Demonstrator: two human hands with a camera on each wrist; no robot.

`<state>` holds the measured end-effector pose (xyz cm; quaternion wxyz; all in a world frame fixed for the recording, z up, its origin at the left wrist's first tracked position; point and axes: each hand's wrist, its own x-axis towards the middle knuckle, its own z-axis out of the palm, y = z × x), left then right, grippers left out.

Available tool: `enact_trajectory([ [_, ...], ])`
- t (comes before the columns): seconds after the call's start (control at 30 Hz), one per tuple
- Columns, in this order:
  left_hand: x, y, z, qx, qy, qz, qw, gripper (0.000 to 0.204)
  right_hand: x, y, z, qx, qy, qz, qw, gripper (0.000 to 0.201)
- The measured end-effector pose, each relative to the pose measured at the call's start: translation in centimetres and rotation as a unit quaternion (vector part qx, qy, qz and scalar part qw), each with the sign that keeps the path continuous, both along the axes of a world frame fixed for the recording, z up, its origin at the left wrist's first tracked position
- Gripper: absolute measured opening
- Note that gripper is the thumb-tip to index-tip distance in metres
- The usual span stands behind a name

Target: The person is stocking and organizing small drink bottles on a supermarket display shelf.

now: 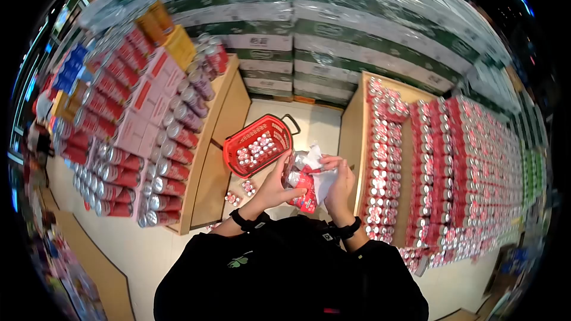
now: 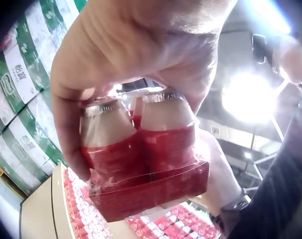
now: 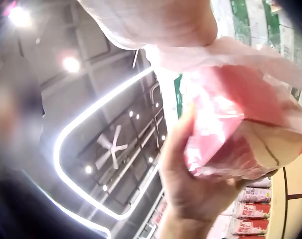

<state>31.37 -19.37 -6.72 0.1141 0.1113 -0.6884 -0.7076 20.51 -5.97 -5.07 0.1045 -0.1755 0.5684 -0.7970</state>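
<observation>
My left hand (image 1: 276,185) grips a shrink-wrapped pack of small bottles (image 1: 305,195) in front of my chest. In the left wrist view the bottles (image 2: 163,119) have pale necks, silvery caps and red wrap, with a red band around their bases. My left thumb and fingers lie along the pack's sides. My right hand (image 1: 339,189) holds a crumpled white tissue (image 1: 322,185) against the pack. The right wrist view shows the tissue (image 3: 230,52) lying over the pack's red face, below the right hand (image 3: 161,22).
A red basket (image 1: 229,163) holding several similar packs stands on the floor ahead. Two loose packs (image 1: 248,188) lie beside it. Shelves of large cans (image 1: 166,187) rise at left, a low stand of stacked red packs (image 1: 380,178) at right. Wrapped green-and-white cartons (image 1: 333,35) form the back wall.
</observation>
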Motion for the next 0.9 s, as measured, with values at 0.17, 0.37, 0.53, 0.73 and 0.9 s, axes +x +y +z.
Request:
enact_trajectory([
  [0.17, -11.2, 1.4, -3.9, -0.208, -0.064, -0.079, 0.973, 0.106, -6.7, 6.8, -1.5, -0.145, -0.188, -0.079, 0.968, 0.048],
  [0.37, -26.4, 5.6, -7.0, -0.433, -0.089, -0.221, 0.869, 0.113, -12.1, 14.4, -5.8, -0.130, -0.240, -0.181, 0.945, 0.048],
  [0.53, -39.0, 10.1, -11.2, -0.567, -0.068, -0.283, 0.771, 0.097, -13.6, 18.2, -6.1, -0.122, -0.224, -0.262, 0.931, 0.051],
  [0.73, -49.0, 15.0, -14.6, -0.655, -0.037, -0.244, 0.714, 0.085, -13.9, 20.1, -7.3, -0.084, -0.236, -0.273, 0.929, 0.050],
  [0.9, -53.7, 15.5, -18.0, -0.660, 0.083, -0.139, 0.734, 0.064, -14.8, 21.8, -8.8, -0.033, -0.270, -0.267, 0.924, 0.050],
])
